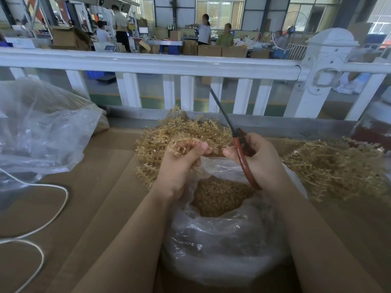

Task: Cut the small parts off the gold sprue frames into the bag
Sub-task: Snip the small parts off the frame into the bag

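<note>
My left hand [182, 163] pinches a bent gold sprue frame [186, 144] over the mouth of a clear plastic bag [222, 240]. The bag holds a heap of small gold cut parts [220, 195]. My right hand [260, 161] grips scissors with red-brown handles [245, 163]; their dark blades [222, 111] point up and away toward the railing. My right forefinger reaches toward the frame. A pile of gold sprue frames [169, 134] lies behind my hands, and a second pile of frames [334, 163] lies to the right.
The work surface is brown cardboard [101, 197]. A large crumpled clear bag [42, 132] sits at the left, with a white cord [59, 208] looped near it. A white railing [169, 66] runs across behind the table. People work among boxes far beyond it.
</note>
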### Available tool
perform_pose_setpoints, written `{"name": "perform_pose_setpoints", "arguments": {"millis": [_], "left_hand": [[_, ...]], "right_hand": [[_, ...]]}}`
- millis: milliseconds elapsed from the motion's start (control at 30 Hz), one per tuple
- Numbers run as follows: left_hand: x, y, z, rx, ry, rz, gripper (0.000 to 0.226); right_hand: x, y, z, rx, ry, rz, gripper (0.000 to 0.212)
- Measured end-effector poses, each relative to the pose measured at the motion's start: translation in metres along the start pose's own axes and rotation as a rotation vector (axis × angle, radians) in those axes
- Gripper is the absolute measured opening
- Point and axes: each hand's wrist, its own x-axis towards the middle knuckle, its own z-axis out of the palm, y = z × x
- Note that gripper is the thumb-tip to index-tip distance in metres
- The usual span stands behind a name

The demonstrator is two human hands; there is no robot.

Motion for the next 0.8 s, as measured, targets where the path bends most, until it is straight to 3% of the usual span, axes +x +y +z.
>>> {"name": "perform_pose_setpoints", "arguments": {"millis": [167,267,367,800], "left_hand": [[0.001,-0.002,-0.004,0.017,0.012,0.037,0.009],[0.004,-0.003,-0.008,0.036,0.044,0.023,0.011],[0.006,-0.004,-0.007,-0.017,0.074,0.009,0.009],[0.009,-0.005,-0.015,-0.054,0.033,0.013,0.024]], "right_hand": [[-0.003,0.008,-0.005,-0.215,-0.136,-0.012,0.064],[-0.004,0.010,-0.004,-0.275,-0.161,-0.044,0.053],[-0.005,0.010,-0.002,-0.309,-0.162,-0.079,0.049],[-0.001,0.025,0.003,-0.499,-0.063,-0.191,0.070]]}}
